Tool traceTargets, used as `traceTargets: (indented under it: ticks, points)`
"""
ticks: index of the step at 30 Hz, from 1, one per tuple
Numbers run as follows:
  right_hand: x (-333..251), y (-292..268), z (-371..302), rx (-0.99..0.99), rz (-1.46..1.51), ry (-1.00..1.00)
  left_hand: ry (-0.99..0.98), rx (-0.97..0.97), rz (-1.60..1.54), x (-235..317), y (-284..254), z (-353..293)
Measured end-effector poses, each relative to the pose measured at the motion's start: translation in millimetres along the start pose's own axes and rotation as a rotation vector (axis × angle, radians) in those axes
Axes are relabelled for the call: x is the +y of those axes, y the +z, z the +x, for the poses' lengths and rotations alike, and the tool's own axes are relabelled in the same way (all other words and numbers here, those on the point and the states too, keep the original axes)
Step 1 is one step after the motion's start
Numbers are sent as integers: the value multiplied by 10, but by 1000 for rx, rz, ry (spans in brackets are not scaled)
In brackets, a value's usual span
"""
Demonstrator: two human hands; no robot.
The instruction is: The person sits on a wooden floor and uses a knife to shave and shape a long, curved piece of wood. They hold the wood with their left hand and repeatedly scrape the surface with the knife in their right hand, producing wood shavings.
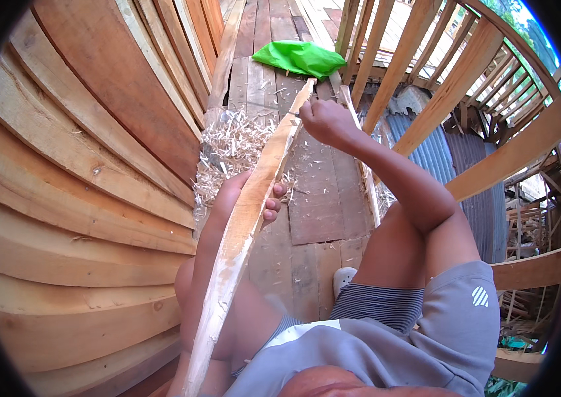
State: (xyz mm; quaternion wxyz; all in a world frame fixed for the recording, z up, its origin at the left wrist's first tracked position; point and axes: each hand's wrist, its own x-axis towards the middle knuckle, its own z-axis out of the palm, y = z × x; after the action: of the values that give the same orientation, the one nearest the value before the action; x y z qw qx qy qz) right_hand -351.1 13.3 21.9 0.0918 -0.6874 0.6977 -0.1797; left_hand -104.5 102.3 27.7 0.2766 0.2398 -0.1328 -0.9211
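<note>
A long, pale, partly shaved piece of wood (244,215) runs from beside my body at the lower edge up toward the far end of the floor. My left hand (230,190) is closed around it from below, about midway along, with the fingertips showing at its right edge. Near the far end, my right hand (327,123) is a closed fist at the wood's right side. From that fist a thin, dark blade (295,115) reaches leftward over the wood, like a knife; its handle is hidden in the fist. The wood's near surface looks rough and chipped.
Curled wood shavings (231,149) lie heaped on the plank floor (317,212). A bright green bag (300,58) sits beyond the wood's far tip. Stacked boards (82,178) line the left; a slatted wooden railing (449,92) stands on the right, with corrugated metal sheets (419,149) beyond it.
</note>
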Motion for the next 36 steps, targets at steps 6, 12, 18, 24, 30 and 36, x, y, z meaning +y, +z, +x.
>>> traceTargets:
  ticks: [6,12,18,24,30,36]
  points:
    - [336,347,176,-31,-195,-139,29,98,13,-44,180,-54]
    - [1179,514,693,282,-508,-94,-9,-2,45,-71,139,-97]
    - [1380,507,473,180,-113,328,42,68,124,21,95,-171]
    - [624,437,295,-128,576,-211,165,260,415,74,187,-234]
    - [100,144,13,-226,192,-602,115,250,297,142,-66,-100]
    - [176,353,-3,-154,108,-697,11,305,262,205,-120,128]
